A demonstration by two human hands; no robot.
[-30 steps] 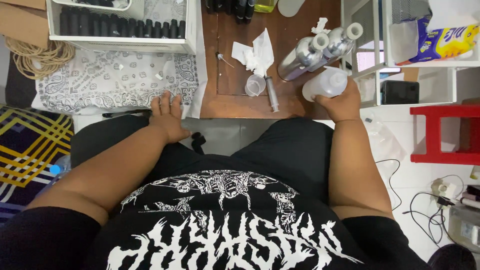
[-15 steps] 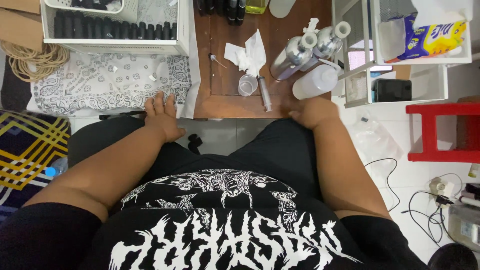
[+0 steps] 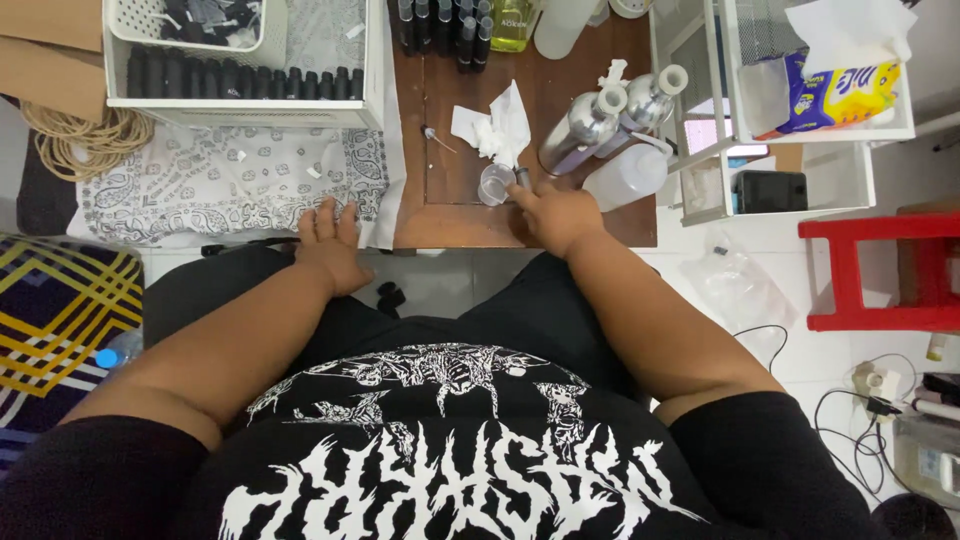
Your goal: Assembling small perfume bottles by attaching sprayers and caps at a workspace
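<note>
Having let go of the translucent squeeze bottle, the right hand has dropped to the small clear cup on the wooden surface, fingers loosely curled, one touching its rim. Left hand stays flat, fingers spread, on the patterned cloth.

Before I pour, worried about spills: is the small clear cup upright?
Upright: the small clear cup shows its round open mouth, standing on the wooden table.

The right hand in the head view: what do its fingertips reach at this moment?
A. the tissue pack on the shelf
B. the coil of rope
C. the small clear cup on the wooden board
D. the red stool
C: the right hand lies on the wooden board with its fingers stretched to the small clear cup, beside the crumpled white tissue.
</note>
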